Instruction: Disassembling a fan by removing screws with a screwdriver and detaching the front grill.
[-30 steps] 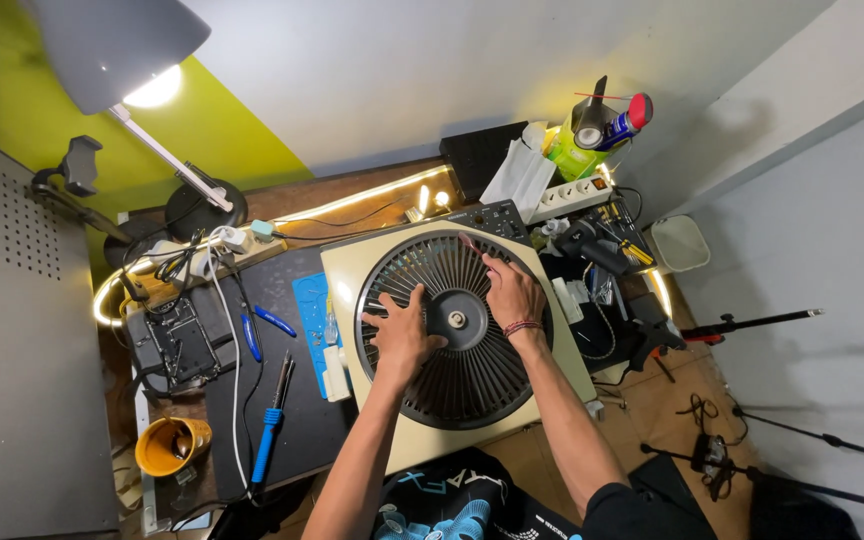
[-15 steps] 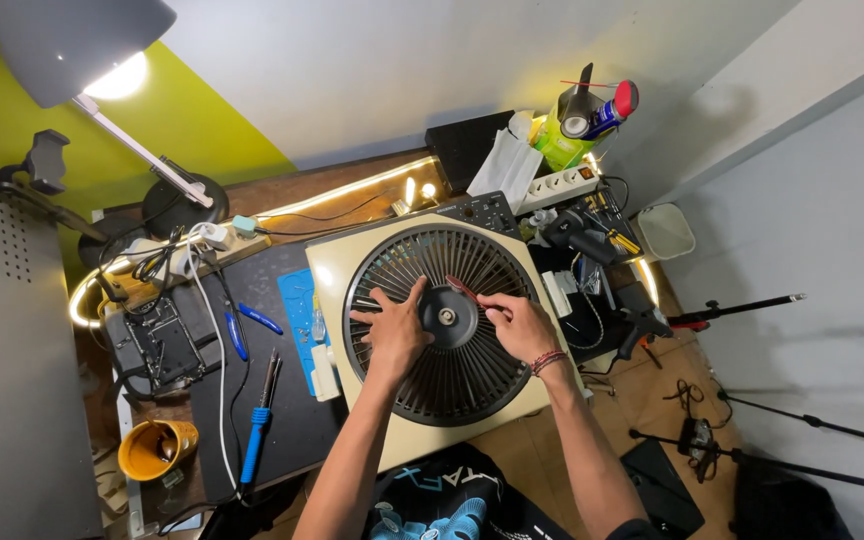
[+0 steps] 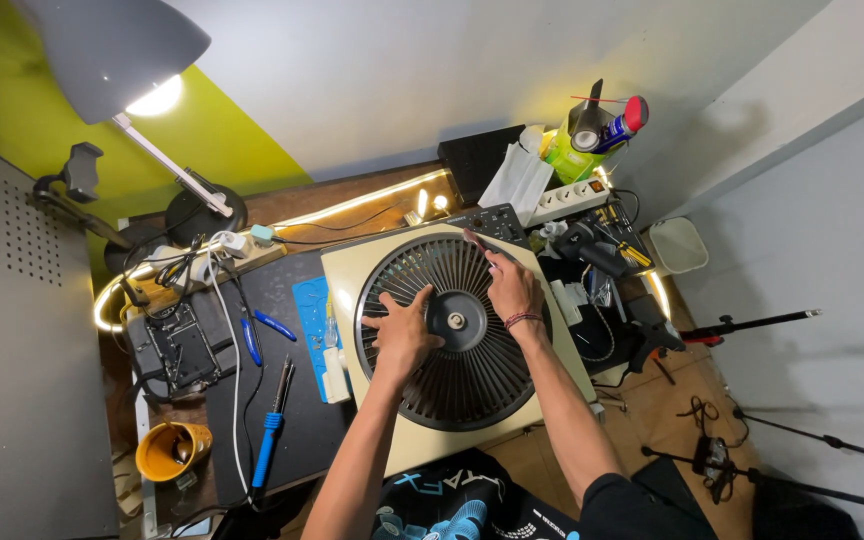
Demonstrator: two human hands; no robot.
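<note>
A cream square box fan (image 3: pixel 352 270) lies flat on the desk with its round black grille (image 3: pixel 472 385) facing up. My left hand (image 3: pixel 402 335) rests open on the grille just left of the round hub (image 3: pixel 455 320), fingers spread. On the upper right part of the grille lies my right hand (image 3: pixel 512 290), fingers stretched toward the fan's far edge. Neither hand holds a tool.
A blue-handled screwdriver (image 3: pixel 270 430), blue pliers (image 3: pixel 257 335) and a white tube (image 3: pixel 334 370) lie left of the fan on the dark mat. A yellow cup (image 3: pixel 167 450) sits front left. A desk lamp (image 3: pixel 117 45), power strip (image 3: pixel 572 200) and spray can (image 3: pixel 617 125) stand behind.
Both hands have shifted on the grille: the right hand moved from the hub toward the fan's upper right, and the left hand slid slightly nearer the hub.
</note>
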